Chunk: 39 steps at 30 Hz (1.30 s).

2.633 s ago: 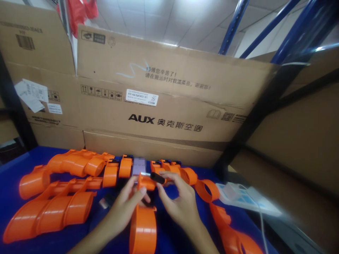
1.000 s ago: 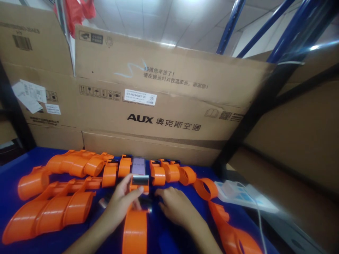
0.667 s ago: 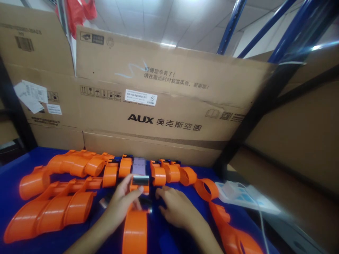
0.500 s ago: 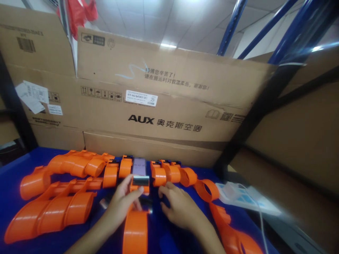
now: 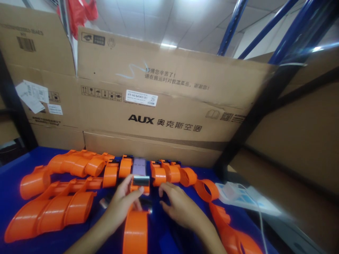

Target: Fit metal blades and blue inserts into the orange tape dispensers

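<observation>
My left hand [image 5: 124, 197] is closed on an orange plastic tape dispenser [image 5: 140, 189]. A dark plate with a pale toothed edge faces up at its top, and my thumb presses its front. The wide orange ring [image 5: 135, 231] below seems to belong to the same piece. To the right, my right hand [image 5: 176, 203] hovers with bent fingers, thumb and forefinger apart, with nothing visible between them. Just beyond it stand several orange dispensers [image 5: 173, 173] with dark tops. Behind my left hand are two more, one being this dispenser [image 5: 109, 175].
Rows of nested orange rings [image 5: 55, 211] cover the left of the blue table [image 5: 10, 176]. More orange pieces [image 5: 233, 234] curve down the right side. A phone-like screen [image 5: 139, 165] stands at the back, before a cardboard box [image 5: 169, 113]. A white cable [image 5: 261, 222] hangs at right.
My right hand has shifted very slightly to the right, its fingers still bent. My left hand and the dispenser stay in place.
</observation>
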### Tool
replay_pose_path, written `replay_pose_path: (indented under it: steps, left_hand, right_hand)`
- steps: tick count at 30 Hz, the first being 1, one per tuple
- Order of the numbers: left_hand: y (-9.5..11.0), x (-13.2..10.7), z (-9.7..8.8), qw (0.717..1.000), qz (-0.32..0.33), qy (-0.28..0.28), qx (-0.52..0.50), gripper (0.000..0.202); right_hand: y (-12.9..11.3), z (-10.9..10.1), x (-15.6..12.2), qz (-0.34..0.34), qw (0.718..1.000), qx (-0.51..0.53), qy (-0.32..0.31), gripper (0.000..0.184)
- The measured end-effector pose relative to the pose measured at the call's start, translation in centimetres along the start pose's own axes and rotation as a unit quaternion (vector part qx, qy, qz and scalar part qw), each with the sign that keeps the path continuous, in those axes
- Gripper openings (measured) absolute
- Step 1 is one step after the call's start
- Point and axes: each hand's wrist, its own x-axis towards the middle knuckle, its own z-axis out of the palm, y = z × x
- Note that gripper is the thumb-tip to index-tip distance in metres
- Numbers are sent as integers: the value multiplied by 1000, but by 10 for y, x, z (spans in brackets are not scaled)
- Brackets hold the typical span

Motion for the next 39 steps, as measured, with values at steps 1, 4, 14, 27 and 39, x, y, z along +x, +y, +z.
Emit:
replay_pose_path:
  steps: [1, 4, 14, 27, 39]
  left_hand:
    - [0, 0, 0, 1000, 1, 3, -1, 53]
    - [-2, 0, 1, 1000, 8, 8, -1, 52]
    - [-3, 1, 0, 1000, 14, -12, 5, 48]
    - [2, -3, 3, 1000, 5, 2, 1, 50]
    - [3, -3, 2, 999, 24, 35, -11, 42]
  right_hand:
    - [-2, -1, 0, -4, 1000, 15, 12, 17]
    - [-8, -6, 1, -20, 996, 82, 40, 14]
    - [-21, 16, 11, -41, 906, 385, 172, 30]
    - [-25, 29, 11, -55, 931, 248, 264, 21]
    - [-27, 43, 12, -134, 942, 203, 233, 45]
